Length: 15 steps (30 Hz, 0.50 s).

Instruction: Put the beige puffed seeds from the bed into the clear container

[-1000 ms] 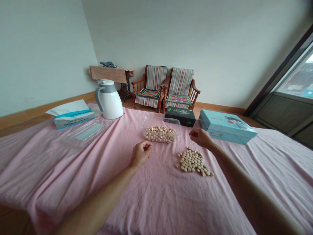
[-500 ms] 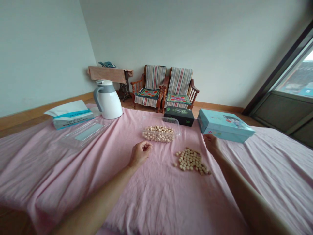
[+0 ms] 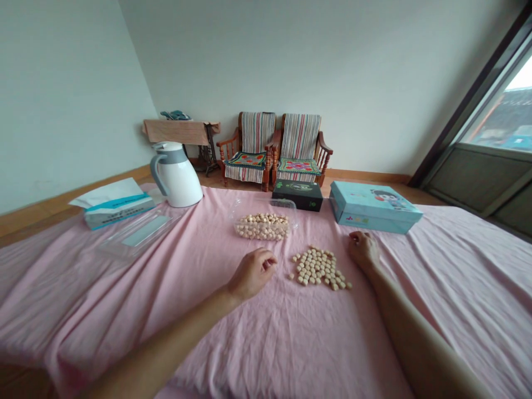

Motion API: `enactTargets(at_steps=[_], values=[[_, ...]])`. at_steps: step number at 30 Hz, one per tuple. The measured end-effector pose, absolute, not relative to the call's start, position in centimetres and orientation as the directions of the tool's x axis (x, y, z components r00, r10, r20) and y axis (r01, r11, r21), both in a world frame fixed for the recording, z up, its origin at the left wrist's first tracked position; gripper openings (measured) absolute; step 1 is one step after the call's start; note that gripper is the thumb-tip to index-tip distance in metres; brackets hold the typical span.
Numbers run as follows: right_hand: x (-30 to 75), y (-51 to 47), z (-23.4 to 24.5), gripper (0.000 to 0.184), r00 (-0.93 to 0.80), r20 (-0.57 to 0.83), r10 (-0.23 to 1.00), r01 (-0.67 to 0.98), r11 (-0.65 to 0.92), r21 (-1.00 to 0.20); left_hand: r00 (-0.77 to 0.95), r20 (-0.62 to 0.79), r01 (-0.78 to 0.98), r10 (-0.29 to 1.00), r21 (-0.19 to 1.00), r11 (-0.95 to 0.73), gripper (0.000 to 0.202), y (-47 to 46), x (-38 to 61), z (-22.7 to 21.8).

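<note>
My left hand (image 3: 253, 272) hovers over or rests on the cloth, left of a loose pile of small round beige biscuit-like pieces (image 3: 316, 267). Its fingers are curled in, and I see nothing between them. To the right of the pile, my right hand (image 3: 364, 250) lies on the cloth with fingers bent under; no object shows in it. Beyond my left hand stands a clear plastic box (image 3: 262, 228), partly filled with the same kind of pieces, its clear lid raised behind.
Pink cloth (image 3: 257, 332) covers the surface. A white-grey jug (image 3: 180, 180), a tissue pack (image 3: 118, 205) and a clear plastic tray (image 3: 143, 233) are at left. Behind the pieces sit a black box (image 3: 297, 194) and a light-blue box (image 3: 374, 206). Two chairs (image 3: 257, 147) stand beyond.
My left hand has moved right and nearer, away from the plastic box and toward the pile. My right hand has come back slightly from the light-blue box. The view has shifted a little.
</note>
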State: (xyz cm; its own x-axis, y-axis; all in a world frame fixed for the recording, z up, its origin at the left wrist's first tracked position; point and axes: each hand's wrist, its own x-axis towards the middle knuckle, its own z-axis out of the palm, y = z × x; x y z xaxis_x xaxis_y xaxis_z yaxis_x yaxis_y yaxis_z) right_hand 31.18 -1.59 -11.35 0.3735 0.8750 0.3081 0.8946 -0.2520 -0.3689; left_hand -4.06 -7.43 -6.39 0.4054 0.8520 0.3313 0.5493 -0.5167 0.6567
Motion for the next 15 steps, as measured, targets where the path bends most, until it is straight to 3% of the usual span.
enactTargets(at_steps=[3, 10, 15], values=[[31.4, -1.6, -11.5, 0.033, 0.378, 0.305, 0.874, 0.893, -0.258, -0.368, 0.543, 0.281, 0.527, 0.792, 0.62, -0.581, 0.01, -8.4, -1.9, -6.2], [31.6, -1.4, -11.9, 0.03, 0.384, 0.313, 0.869, 0.89, -0.258, -0.376, 0.592, 0.286, 0.575, 0.754, 0.506, -0.643, 0.008, -8.5, -0.7, -6.3], [31.7, -1.1, -12.3, 0.029, 0.392, 0.325, 0.861, 0.888, -0.261, -0.379, 0.439, 0.487, 0.625, 0.756, 0.439, -0.646, 0.007, -5.3, -1.6, -2.8]])
